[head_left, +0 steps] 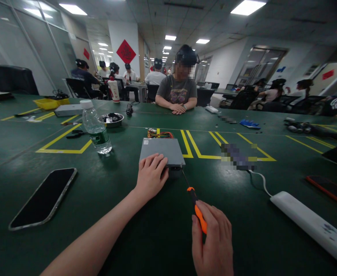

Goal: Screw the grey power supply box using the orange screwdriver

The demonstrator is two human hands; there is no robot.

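"Grip?"
"Right hand (214, 235) closed round the screwdriver (193, 196); left hand (152, 176) open, laid on the grey box (164, 147)."
"Box position?"
"Ahead, on the green table (156, 237). Screwdriver tip at near right corner: align shaft, brace box firmly."

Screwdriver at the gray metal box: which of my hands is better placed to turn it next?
Probably your right hand: it grips the screwdriver, whose tip is by the near right corner of the gray metal box. Your left hand rests on that box, so it seems better for steadying.
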